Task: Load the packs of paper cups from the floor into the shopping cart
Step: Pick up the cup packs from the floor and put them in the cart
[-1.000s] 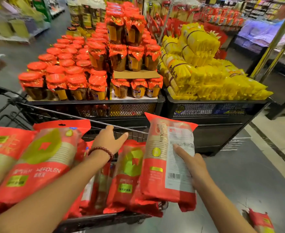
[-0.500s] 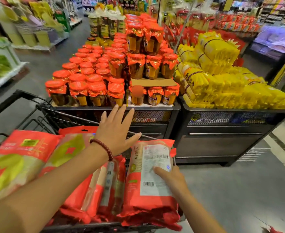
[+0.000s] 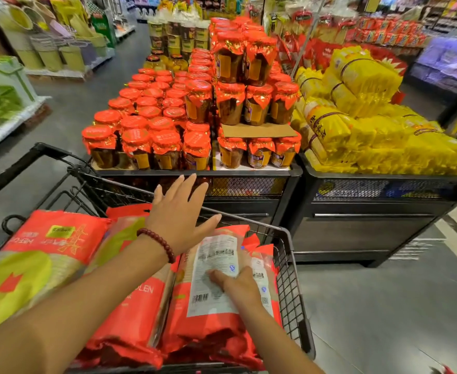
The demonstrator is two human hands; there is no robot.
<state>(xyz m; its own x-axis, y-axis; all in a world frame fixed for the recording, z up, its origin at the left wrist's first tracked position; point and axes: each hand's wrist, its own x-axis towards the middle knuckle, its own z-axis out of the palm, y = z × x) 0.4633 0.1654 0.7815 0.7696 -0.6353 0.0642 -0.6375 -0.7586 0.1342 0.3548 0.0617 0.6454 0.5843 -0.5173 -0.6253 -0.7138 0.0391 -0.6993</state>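
While the black wire shopping cart fills the lower left of the frame, red packs of paper cups lie inside; right hand presses flat on the label-up pack, left hand hovers open, grasping nothing.

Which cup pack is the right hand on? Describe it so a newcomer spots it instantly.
Start at the black wire cart at bottom centre, full of red packs. Along its right wall, the right hand rests flat on one pack. It alone shows a large white label with a barcode.
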